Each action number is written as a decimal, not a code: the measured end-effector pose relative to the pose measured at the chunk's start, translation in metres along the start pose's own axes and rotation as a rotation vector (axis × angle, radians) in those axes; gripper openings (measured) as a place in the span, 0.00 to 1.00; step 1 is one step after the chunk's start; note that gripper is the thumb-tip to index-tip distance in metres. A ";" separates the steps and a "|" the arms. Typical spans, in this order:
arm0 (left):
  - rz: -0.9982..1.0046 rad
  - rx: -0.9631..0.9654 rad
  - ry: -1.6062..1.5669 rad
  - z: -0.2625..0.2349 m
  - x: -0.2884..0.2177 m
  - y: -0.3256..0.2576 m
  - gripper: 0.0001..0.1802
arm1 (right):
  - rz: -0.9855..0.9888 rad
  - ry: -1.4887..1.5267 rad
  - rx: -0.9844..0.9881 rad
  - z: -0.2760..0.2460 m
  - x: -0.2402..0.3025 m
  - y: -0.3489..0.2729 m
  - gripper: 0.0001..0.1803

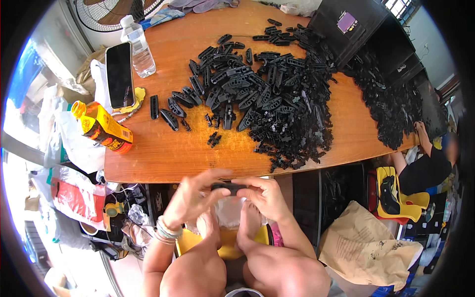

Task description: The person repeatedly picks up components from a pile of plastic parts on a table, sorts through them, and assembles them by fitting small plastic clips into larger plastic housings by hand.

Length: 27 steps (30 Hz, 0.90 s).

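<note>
Between my two hands, just off the table's front edge, is a small elongated black plastic part (228,186). My right hand (267,196) pinches its right end with thumb and fingers. My left hand (190,200), with bracelets at the wrist, has its thumb against the left end; its upper fingers are raised and blurred. Across the table lies a large heap of similar black plastic parts (267,84), long slotted pieces mostly at the back and left. Smaller black pieces (292,143) gather at the front of the heap. A few small clips (214,140) lie apart, left of it.
On the table's left stand a yellow-and-black drink bottle (107,128), a propped phone (119,74) and a clear water bottle (140,49). Black bins (368,34) and a second dark heap (383,106) occupy the right, beside another person (425,168). A brown paper bag (366,247) sits below.
</note>
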State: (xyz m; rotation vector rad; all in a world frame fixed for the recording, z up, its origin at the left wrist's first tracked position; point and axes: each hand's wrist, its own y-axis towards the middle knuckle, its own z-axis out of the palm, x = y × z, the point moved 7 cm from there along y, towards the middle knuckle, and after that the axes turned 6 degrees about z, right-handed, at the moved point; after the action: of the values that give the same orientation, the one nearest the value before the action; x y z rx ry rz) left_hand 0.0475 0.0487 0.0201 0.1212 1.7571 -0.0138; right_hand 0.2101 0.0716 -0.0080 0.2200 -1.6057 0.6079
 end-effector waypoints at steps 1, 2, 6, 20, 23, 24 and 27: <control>0.161 0.005 0.290 -0.012 -0.008 0.002 0.14 | 0.003 -0.003 0.004 -0.005 0.005 0.000 0.13; 0.097 -0.169 0.418 -0.038 -0.003 0.009 0.14 | 0.025 -0.222 0.095 -0.002 0.010 0.001 0.14; 0.472 -0.512 0.939 -0.096 -0.008 0.056 0.15 | -0.173 -0.452 -0.022 0.002 0.026 0.014 0.11; 0.305 -0.371 0.896 -0.063 0.014 0.002 0.13 | -0.907 -0.901 -0.356 0.028 0.046 0.073 0.07; 0.333 -0.503 0.880 -0.076 -0.001 0.009 0.14 | -0.927 -0.759 -0.385 0.020 0.044 0.066 0.08; 0.330 -0.473 0.860 -0.080 0.003 0.014 0.16 | -0.914 -0.633 -0.431 0.013 0.047 0.062 0.08; 0.337 -0.371 0.790 -0.081 0.014 0.020 0.18 | -0.392 0.135 -0.297 -0.007 0.027 0.062 0.12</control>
State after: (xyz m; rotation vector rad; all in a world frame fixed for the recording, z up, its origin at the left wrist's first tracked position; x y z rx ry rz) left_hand -0.0323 0.0755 0.0232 0.1631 2.4633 0.6839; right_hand 0.1820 0.1325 0.0026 0.2571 -1.4493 0.0783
